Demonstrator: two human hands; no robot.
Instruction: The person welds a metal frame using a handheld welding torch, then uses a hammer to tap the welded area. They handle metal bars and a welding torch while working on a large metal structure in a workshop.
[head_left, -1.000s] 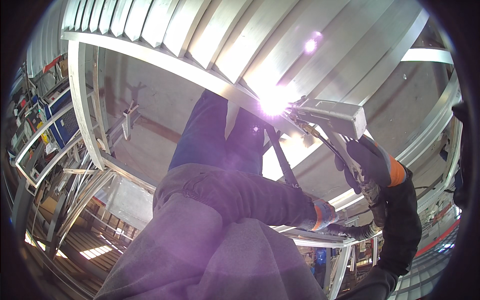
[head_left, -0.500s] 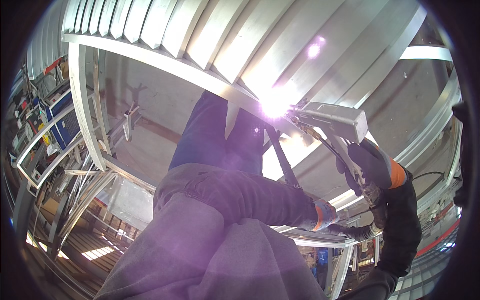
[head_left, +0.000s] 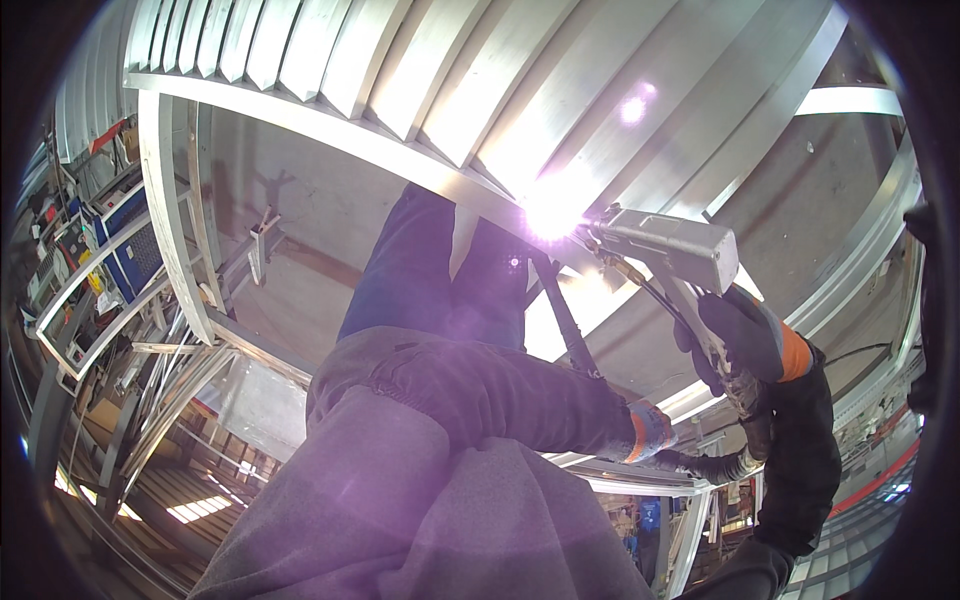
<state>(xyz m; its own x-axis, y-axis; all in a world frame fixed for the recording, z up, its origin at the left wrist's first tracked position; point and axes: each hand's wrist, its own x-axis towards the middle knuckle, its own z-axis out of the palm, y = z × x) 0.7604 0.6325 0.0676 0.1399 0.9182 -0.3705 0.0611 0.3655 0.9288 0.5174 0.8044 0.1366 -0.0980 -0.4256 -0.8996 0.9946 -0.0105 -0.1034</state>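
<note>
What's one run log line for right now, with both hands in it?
Right hand: gloved, gripping torch | Left hand: near hose, grip unclear | Glare: at torch tip, along edge of slatted metal panel

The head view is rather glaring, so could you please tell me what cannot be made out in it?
In the head view:
- The seam under the torch: washed out by the white glare.
- The left hand's fingers: turned away and dark; their grip is unclear.
- The feet: hidden behind the slatted metal panel.
- Small items on the left: too small and distorted near the rim.
</note>
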